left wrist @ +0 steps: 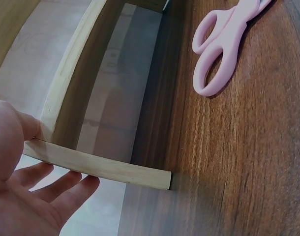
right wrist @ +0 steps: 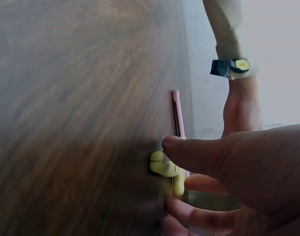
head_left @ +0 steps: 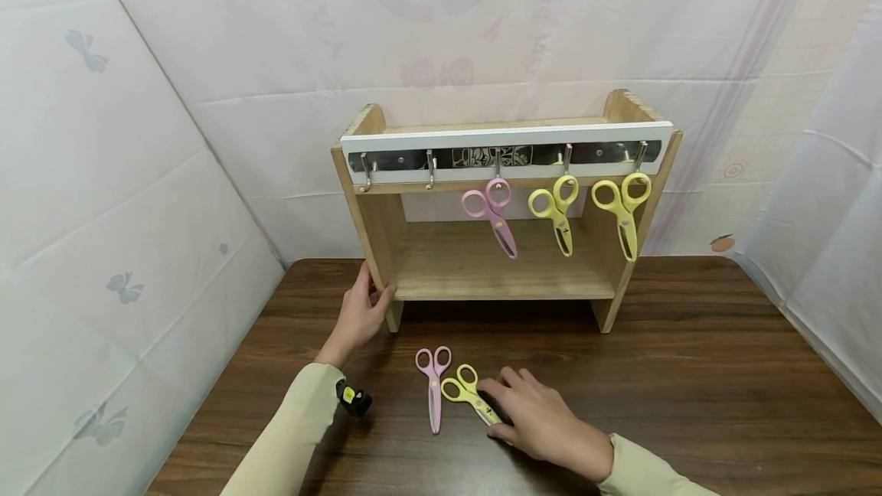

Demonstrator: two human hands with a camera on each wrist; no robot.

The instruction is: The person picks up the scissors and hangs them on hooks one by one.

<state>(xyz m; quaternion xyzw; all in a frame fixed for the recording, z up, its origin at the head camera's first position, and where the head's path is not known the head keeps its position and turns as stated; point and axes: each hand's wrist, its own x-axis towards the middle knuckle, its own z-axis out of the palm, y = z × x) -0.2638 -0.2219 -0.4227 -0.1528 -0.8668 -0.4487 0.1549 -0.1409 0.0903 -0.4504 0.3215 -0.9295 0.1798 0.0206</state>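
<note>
My left hand (head_left: 360, 314) grips the side board of a small wooden shelf (head_left: 496, 262), thumb at the front edge and fingers behind; the left wrist view shows this hand (left wrist: 22, 172) close. My right hand (head_left: 540, 419) is low over yellow scissors (head_left: 468, 393) lying on the table, thumb by the blade end and fingers across it. In the right wrist view a gap shows between thumb and fingers, with the yellow scissors (right wrist: 162, 164) there; the contact is partly hidden. Pink scissors (head_left: 434, 385) lie just left of the yellow pair.
A hook rail (head_left: 413, 159) runs along the shelf's upper front. Pink scissors (head_left: 491, 209) hang from its middle hook, with yellow scissors (head_left: 556, 209) and another yellow pair (head_left: 623, 209) to the right. The two left hooks hold nothing. Brown wood table (head_left: 717, 373) lies underneath.
</note>
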